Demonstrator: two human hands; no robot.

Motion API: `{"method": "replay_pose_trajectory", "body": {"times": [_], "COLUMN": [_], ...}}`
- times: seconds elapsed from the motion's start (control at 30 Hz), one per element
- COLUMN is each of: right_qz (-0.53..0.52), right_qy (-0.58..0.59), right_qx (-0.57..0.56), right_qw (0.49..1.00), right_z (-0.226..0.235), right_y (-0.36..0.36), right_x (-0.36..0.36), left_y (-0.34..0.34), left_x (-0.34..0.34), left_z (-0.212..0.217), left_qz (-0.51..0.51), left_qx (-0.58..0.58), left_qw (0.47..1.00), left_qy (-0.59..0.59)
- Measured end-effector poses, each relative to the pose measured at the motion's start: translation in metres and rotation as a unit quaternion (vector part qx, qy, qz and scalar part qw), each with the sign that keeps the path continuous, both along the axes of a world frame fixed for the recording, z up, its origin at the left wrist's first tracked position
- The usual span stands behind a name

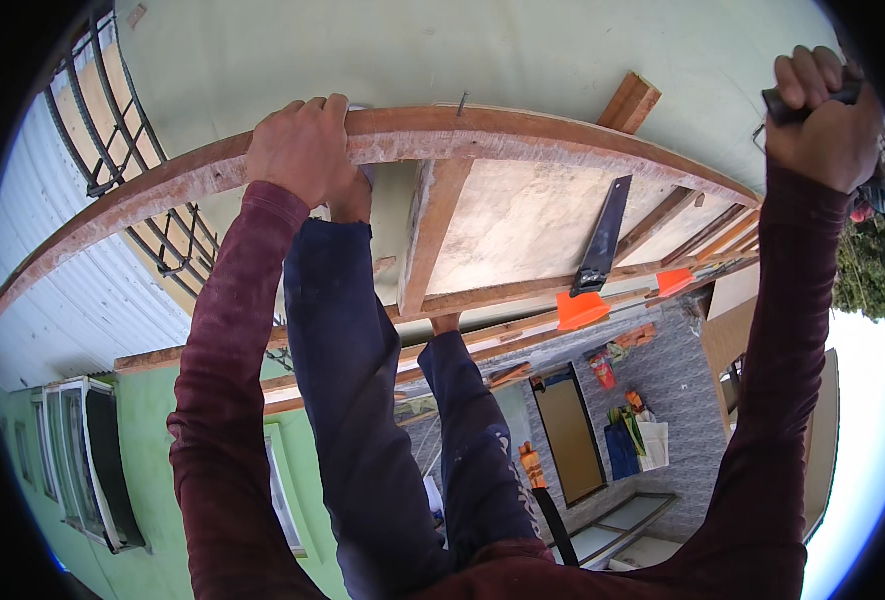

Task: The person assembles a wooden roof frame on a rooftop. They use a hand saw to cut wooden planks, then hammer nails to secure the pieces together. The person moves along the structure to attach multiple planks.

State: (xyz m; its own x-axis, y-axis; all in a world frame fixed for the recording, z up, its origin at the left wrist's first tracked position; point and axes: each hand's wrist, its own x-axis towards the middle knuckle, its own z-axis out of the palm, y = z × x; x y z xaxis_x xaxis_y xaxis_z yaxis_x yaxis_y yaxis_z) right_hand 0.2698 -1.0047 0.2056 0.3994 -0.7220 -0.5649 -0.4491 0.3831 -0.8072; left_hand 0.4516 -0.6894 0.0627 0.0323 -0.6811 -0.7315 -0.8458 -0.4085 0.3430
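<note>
Maroon sleeves closest to camera, rising from the lower edge, dark blue trouser legs between them, bare feet on wood frame. Left hand (303, 150) clamped over the long reddish wooden beam (523, 135), fingers curled closed around its upper edge. Right hand (825, 115) raised far right, fist closed on a dark tool handle (801, 103); tool head cut off by the rim, kind hard to tell, likely hammer. Nail (462, 102) standing proud on beam top, right of left hand, apparently not driven home yet. Frame with plywood panels (528, 225) already assembled under beam; handsaw with black blade and orange handle (591, 270) lying on it, untouched. Judged partway: framing up, nailing left. Green wall, corrugated sheet, window grille off to left. Ground clutter below right small and blurred; view warped by fisheye, depth hard to read.
</note>
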Motion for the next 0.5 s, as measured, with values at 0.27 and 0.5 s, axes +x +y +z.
{"method": "replay_pose_trajectory", "body": {"times": [0.27,0.5], "right_qz": [0.332,0.396], "right_qy": [0.319,0.257], "right_qx": [0.186,0.209], "right_qw": [0.868,0.856], "right_z": [0.025,-0.003], "right_y": [0.095,0.094], "right_x": [-0.055,-0.069], "left_y": [-0.003,0.005], "left_x": [0.000,-0.001], "left_z": [0.001,-0.007], "left_qz": [0.011,0.001], "left_qx": [0.008,-0.007], "left_qw": [1.000,1.000], "left_qy": [0.001,-0.001]}}
